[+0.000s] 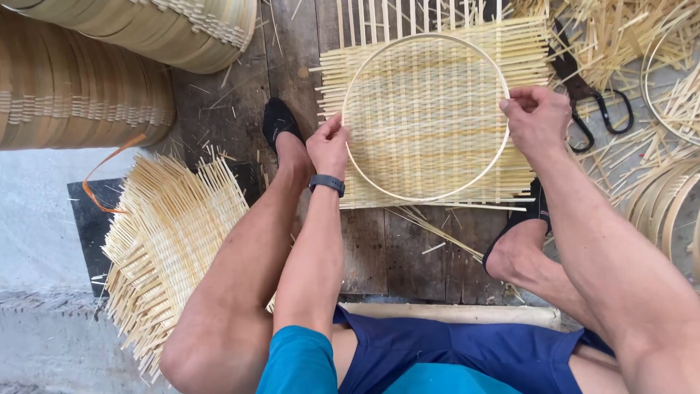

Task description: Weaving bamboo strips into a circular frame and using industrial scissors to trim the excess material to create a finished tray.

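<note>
Stacked woven bamboo mats (171, 241) at lower left. At centre frame, left hand (328, 146), fingers pinched on the left rim of a thin pale bamboo hoop (430, 197). Hoop round, without a long axis, laid flat on a square woven mat (430, 117) on the plank floor (386, 248). Right hand (538, 117), fingers clamped on the hoop's right rim. Black shears (594, 109) at upper right.

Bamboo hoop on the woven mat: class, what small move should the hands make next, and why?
Probably press the bamboo hoop flat onto the woven mat. Left hand and right hand each pinch opposite sides of its rim, and the mat's strips stick out beyond it all around.
</note>
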